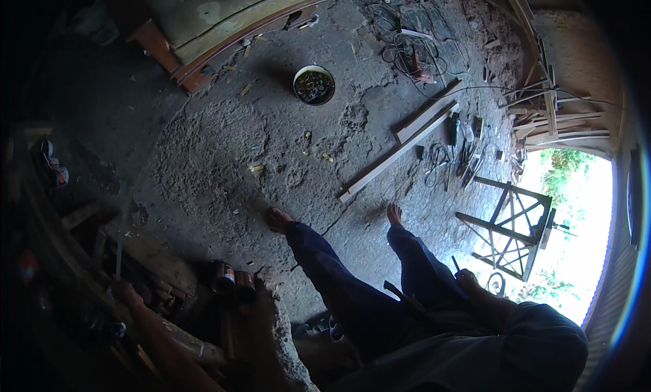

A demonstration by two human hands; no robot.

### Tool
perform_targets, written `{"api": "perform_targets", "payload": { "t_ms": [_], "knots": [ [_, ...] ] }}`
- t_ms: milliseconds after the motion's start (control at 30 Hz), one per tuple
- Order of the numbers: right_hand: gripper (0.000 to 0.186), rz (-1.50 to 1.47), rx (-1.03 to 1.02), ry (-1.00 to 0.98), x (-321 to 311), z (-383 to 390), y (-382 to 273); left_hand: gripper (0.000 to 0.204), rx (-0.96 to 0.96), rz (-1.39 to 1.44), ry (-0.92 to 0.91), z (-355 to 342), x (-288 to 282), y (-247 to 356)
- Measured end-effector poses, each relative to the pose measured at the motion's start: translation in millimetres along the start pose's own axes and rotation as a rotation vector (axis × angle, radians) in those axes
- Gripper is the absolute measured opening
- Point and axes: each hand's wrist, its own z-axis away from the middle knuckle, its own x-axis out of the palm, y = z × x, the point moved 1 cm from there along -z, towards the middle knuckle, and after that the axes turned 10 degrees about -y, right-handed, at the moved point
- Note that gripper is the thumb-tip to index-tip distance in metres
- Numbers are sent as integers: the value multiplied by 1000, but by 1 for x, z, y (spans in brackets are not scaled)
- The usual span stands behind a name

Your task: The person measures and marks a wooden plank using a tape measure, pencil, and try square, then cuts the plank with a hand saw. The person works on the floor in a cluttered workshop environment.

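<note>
My left hand (pixel 126 292), in shadow at the lower left, is closed on a long, thin, translucent-looking strip (pixel 120 251) that points up past a wooden ledge (pixel 169 270). Two cans (pixel 225 277) stand just right of that hand. At the lower right, my right hand (pixel 466 281) is closed around a thin, dark, pencil-like stick (pixel 456 262), held beside my thigh. My bare feet are on the rough concrete floor (pixel 217 155).
Pale boards (pixel 380 172) lie ahead, with cables and tools (pixel 454 128) beside them. A bucket of small bits (pixel 313 85) stands further forward. A wooden panel (pixel 230 19) is at the top, stacked timber (pixel 563 121) rightward, and a metal frame (pixel 508 226) by the bright opening.
</note>
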Motion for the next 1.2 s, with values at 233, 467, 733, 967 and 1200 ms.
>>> {"api": "perform_targets", "payload": {
  "t_ms": [233, 467, 733, 967, 1200],
  "knots": [
    [27, -139, 124, -48, 22, -54, 9, 29, 127, 579, 18, 187, -93, 74],
    [28, -209, -661, -44, -74, -120, -99, 24, 4, 1395, -471, 530, -30, 218],
    [71, 9, -935, -164, -181, -77, -90, 25, -194, 1454, -1338, 864, 113, 438],
    [54, -167, -857, -3, -182, -156, 1, 27, -75, 1046, -1596, 945, 181, 541],
    [40, -352, -704, -9, -156, -275, 41, 28, 402, 631, -1458, 912, 307, 606]
  ]
}}
